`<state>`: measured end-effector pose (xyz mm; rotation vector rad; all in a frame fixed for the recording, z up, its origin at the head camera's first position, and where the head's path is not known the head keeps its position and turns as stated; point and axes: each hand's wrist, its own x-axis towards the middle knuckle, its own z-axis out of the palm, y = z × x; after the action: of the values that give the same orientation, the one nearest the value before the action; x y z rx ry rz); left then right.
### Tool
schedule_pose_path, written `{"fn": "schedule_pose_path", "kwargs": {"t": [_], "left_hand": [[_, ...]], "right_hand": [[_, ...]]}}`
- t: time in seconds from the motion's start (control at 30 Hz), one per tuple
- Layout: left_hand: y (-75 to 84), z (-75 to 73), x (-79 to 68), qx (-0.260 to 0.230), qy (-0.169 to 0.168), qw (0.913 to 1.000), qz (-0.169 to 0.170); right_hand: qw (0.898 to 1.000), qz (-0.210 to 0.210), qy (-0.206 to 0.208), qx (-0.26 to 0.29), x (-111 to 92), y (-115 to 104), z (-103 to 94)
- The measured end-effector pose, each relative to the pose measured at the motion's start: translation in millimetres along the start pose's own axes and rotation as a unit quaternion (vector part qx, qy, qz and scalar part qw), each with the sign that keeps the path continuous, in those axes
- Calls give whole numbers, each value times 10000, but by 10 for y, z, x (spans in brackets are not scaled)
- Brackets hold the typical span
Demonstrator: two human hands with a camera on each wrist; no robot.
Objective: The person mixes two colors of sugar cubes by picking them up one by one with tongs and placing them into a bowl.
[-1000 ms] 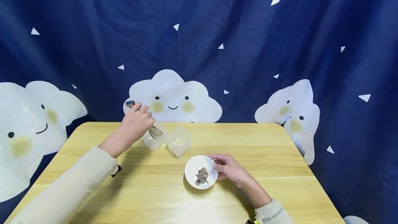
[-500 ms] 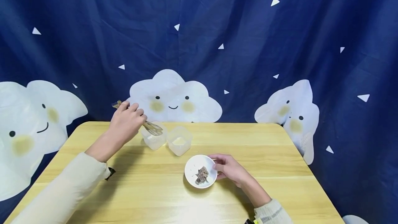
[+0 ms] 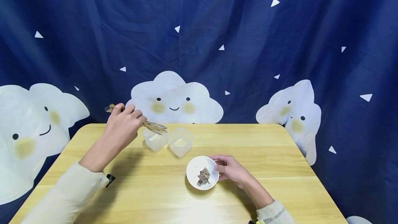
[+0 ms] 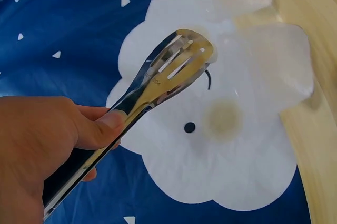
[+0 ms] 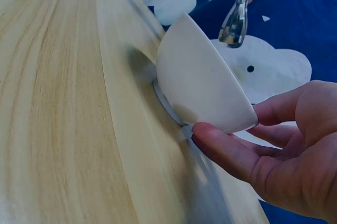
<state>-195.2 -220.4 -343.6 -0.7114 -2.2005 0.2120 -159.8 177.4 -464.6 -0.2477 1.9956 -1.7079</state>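
My left hand (image 3: 122, 127) grips a pair of metal tongs (image 4: 168, 69) with slotted heads, thumb along one arm. In the head view the heads lie over the left one of two small translucent containers (image 3: 155, 143). The tongs' two heads sit close together in the left wrist view. With thumb and fingers, my right hand (image 3: 234, 171) holds the side of a white bowl (image 5: 202, 79) at its rim. Brown chunks (image 3: 203, 176) lie inside the bowl, which is low at the tabletop.
Beside the left container stands a second translucent container (image 3: 180, 147). Both are near the back of the wooden table (image 3: 264, 155). A dark blue curtain (image 3: 199, 54) with clouds and triangles hangs behind the table's far edge.
My left hand has moved left, and the tongs have come up from the left container and tipped flatter. My right hand and the bowl have stayed in about the same place.
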Motion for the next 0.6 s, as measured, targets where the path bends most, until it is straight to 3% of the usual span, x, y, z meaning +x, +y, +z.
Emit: {"fn": "schedule_pose_path", "kwargs": {"t": [0.6], "left_hand": [[286,-187,-7,-373,539,9978,-52]], "right_hand": [[10000,-44,-22,24,-24,-11,7]]}}
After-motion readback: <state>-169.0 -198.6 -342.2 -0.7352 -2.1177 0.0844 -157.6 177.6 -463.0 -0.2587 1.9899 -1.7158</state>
